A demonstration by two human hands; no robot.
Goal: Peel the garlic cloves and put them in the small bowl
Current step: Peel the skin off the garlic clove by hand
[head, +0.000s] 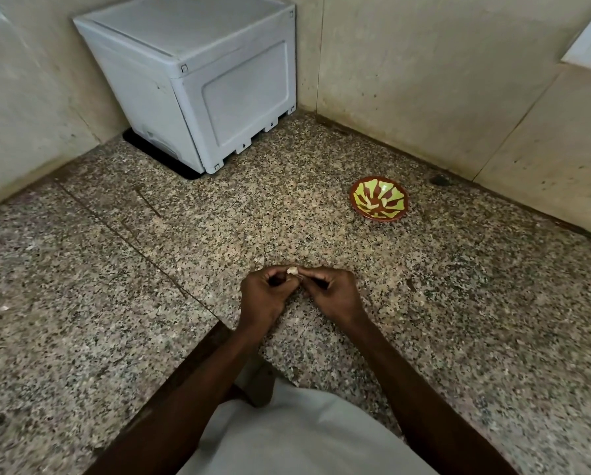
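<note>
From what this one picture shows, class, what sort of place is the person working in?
Probably a home kitchen corner: a speckled stone counter, a small patterned bowl on it, and both hands pinching a garlic clove.

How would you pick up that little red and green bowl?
Probably by its rim. The small bowl sits upright and alone on the speckled counter, shallow with sloping sides, so fingers over the near rim and a thumb inside should hold it. Come from above on the side nearest the person; both the left hand and right hand are busy pinching the garlic clove.
</note>
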